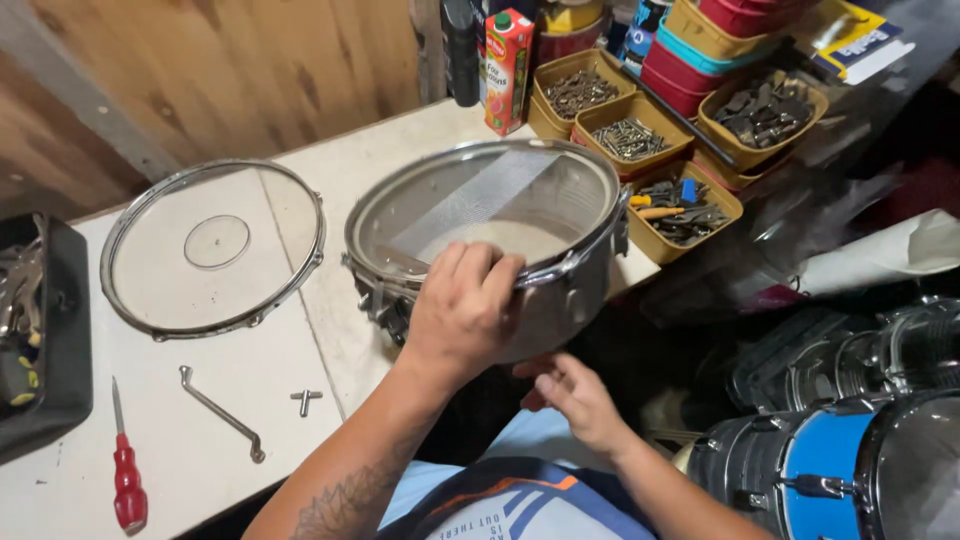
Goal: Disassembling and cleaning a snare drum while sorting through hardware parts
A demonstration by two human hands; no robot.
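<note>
The white bench (200,440) carries a chrome snare drum (500,235), tipped at its front edge with the open side up and snare wires showing through the clear head. Left of it lies a loose drum hoop with its clear head (212,247), flat on the bench. The left hand (462,310) clamps over the drum's near rim, fingers curled inside. The right hand (575,395) is beneath the shell, fingers loosely open, touching its underside. Nearer the front lie a red-handled screwdriver (127,480), a bent crank wrench (220,412) and a small drum key (306,400).
</note>
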